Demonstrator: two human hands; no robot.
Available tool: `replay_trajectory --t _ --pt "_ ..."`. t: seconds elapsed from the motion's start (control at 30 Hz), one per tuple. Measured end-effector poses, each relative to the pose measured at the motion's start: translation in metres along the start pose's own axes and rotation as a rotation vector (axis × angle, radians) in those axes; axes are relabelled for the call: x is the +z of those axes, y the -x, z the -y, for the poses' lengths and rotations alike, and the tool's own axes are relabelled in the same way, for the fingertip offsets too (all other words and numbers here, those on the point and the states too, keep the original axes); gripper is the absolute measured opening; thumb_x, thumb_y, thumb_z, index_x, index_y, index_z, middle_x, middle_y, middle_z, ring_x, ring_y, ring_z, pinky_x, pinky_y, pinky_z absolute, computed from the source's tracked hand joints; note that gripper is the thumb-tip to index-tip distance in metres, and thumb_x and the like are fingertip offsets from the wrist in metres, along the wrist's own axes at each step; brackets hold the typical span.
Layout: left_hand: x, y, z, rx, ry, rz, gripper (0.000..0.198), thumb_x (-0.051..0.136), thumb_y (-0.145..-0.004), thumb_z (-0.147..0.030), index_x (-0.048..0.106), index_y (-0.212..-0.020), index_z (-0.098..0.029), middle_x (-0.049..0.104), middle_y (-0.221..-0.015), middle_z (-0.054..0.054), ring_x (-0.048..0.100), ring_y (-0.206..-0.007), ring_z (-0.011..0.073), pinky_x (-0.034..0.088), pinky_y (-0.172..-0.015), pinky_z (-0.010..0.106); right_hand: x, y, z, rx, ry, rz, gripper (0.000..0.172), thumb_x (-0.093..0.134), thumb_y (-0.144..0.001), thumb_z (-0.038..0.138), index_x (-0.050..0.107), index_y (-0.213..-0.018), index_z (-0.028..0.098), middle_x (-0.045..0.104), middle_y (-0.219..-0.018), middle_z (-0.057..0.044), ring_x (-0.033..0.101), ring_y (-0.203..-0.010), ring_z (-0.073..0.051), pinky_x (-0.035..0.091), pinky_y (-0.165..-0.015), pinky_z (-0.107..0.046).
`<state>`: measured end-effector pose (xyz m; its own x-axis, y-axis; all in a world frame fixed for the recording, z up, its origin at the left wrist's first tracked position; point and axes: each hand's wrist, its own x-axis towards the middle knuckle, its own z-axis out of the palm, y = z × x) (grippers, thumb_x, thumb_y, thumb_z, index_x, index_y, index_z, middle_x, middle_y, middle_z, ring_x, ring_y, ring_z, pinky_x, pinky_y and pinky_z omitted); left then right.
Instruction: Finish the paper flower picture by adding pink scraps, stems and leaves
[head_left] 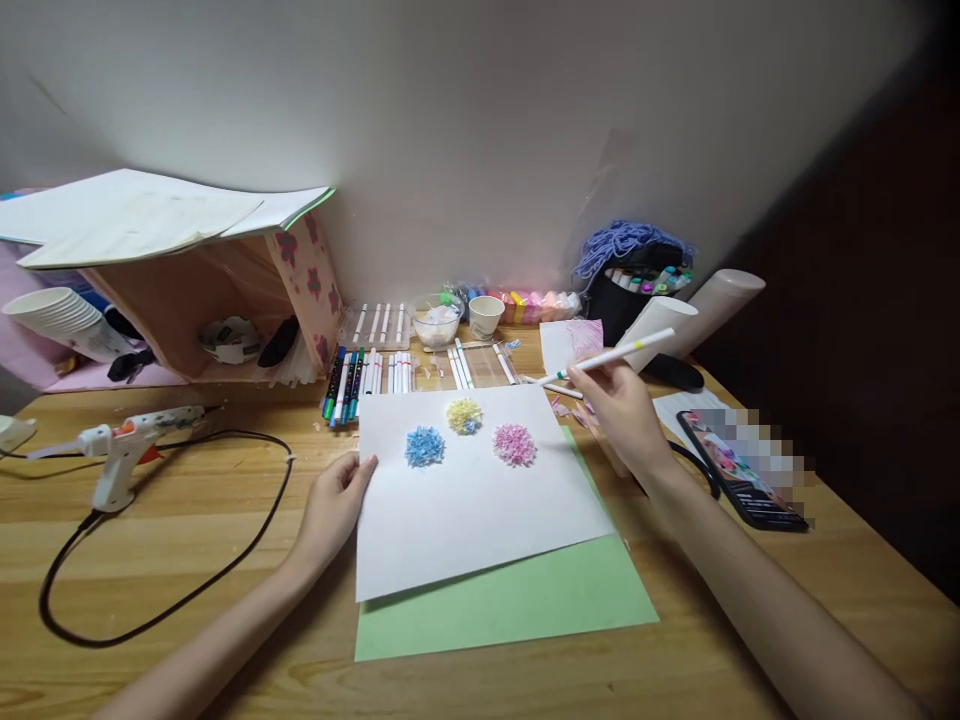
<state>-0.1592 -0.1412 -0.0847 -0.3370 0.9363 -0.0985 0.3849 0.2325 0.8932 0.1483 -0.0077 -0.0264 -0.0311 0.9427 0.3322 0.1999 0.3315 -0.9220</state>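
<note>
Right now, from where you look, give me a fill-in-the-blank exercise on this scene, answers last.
The right hand holds a slim white marker; the band toward its right end is ____.
The left hand holds a flat white paper sheet at its ____ edge.
The round speckled cluster nearest the left hand is ____.
The paper sheet underneath is ____.

Answers: yellow; left; blue; green.

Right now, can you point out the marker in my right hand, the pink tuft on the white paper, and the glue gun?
Held marker [615, 355]: head view, middle of its white barrel.
Pink tuft [514, 445]: head view, centre of its fluffy top.
Glue gun [117, 470]: head view, upper handle.
</note>
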Motion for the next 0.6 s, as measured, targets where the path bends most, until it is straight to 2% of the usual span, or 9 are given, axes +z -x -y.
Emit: replay_trajectory --t 0.03,0.1,0.17,0.2,0.23,0.33,0.4,0.5,0.6 --pt "0.003 -0.003 -0.001 0.04 -0.052 -0.01 0.038 0.05 -0.082 -0.053 0.056 -0.074 -0.016 0.056 -0.068 0.002 0.052 -0.063 0.0163 0.042 -0.056 0.026 -0.003 0.012 0.003 0.013 -0.046 0.078 0.019 0.062 -0.08 0.035 0.054 -0.088 0.019 0.058 -0.078 0.0 0.059 -0.075 -0.015 0.05 -0.072 -0.028" --pt "0.007 -0.004 -0.005 0.174 -0.177 -0.124 0.037 0.051 -0.083 -0.05 0.057 -0.093 -0.015 0.059 -0.09 0.008 0.056 -0.08 0.0213 0.047 -0.069 0.032 -0.006 0.036 0.009 0.073 -0.078 0.245 0.017 0.062 -0.081 0.032 0.055 -0.089 0.019 0.056 -0.076 0.0 0.058 -0.071 -0.014 0.049 -0.069 -0.027" --pt "0.01 0.001 -0.013 0.366 -0.309 -0.282 0.044 0.054 -0.083 -0.046 0.05 -0.113 -0.014 0.052 -0.112 0.015 0.052 -0.1 0.0265 0.046 -0.082 0.041 -0.004 0.058 0.013 0.157 -0.096 0.414 0.015 0.06 -0.083 0.032 0.055 -0.09 0.019 0.056 -0.078 0.0 0.057 -0.067 -0.012 0.049 -0.065 -0.026" --pt "0.012 0.006 -0.019 0.469 -0.373 -0.312 0.046 0.053 -0.085 -0.044 0.047 -0.118 -0.013 0.049 -0.117 0.016 0.049 -0.107 0.0278 0.044 -0.086 0.043 -0.001 0.068 0.015 0.201 -0.124 0.496 0.015 0.059 -0.084 0.032 0.055 -0.089 0.019 0.056 -0.08 0.0 0.057 -0.068 -0.012 0.049 -0.066 -0.025" --pt "0.015 0.011 -0.025 0.562 -0.42 -0.264 0.044 0.051 -0.087 -0.041 0.045 -0.121 -0.015 0.049 -0.117 0.015 0.049 -0.107 0.0268 0.044 -0.087 0.043 0.003 0.076 0.016 0.238 -0.156 0.576 0.017 0.058 -0.085 0.033 0.056 -0.091 0.018 0.057 -0.084 -0.001 0.058 -0.07 -0.012 0.048 -0.067 -0.025" --pt "0.029 0.025 -0.041 0.875 -0.52 0.11 0.029 0.047 -0.091 -0.03 0.048 -0.119 -0.021 0.057 -0.109 0.008 0.053 -0.101 0.021 0.044 -0.085 0.035 0.017 0.091 0.018 0.292 -0.282 0.751 0.023 0.053 -0.089 0.038 0.058 -0.092 0.015 0.059 -0.087 -0.003 0.059 -0.072 -0.012 0.048 -0.07 -0.027" --pt "0.038 0.031 -0.05 1.017 -0.542 0.234 0.019 0.044 -0.092 -0.022 0.052 -0.11 -0.021 0.06 -0.1 0.005 0.054 -0.093 0.0185 0.043 -0.082 0.032 0.024 0.095 0.02 0.299 -0.371 0.8 0.026 0.05 -0.09 0.039 0.059 -0.092 0.015 0.058 -0.087 -0.002 0.059 -0.074 -0.011 0.048 -0.075 -0.029" --pt "0.046 0.038 -0.057 1.062 -0.56 0.283 0.018 0.037 -0.094 -0.015 0.054 -0.091 -0.019 0.058 -0.083 0.002 0.049 -0.078 0.0171 0.039 -0.074 0.03 0.026 0.099 0.027 0.312 -0.439 0.853 0.026 0.05 -0.09 0.039 0.058 -0.095 0.015 0.056 -0.091 -0.003 0.056 -0.072 -0.01 0.047 -0.073 -0.029" --pt "0.043 0.044 -0.059 1.021 -0.573 0.388 0.019 0.038 -0.095 -0.023 0.052 -0.083 -0.019 0.053 -0.08 0.002 0.044 -0.073 0.0172 0.035 -0.066 0.028 0.019 0.104 0.038 0.32 -0.44 0.908 0.022 0.047 -0.092 0.036 0.055 -0.098 0.015 0.055 -0.093 -0.004 0.052 -0.07 -0.009 0.045 -0.07 -0.027"
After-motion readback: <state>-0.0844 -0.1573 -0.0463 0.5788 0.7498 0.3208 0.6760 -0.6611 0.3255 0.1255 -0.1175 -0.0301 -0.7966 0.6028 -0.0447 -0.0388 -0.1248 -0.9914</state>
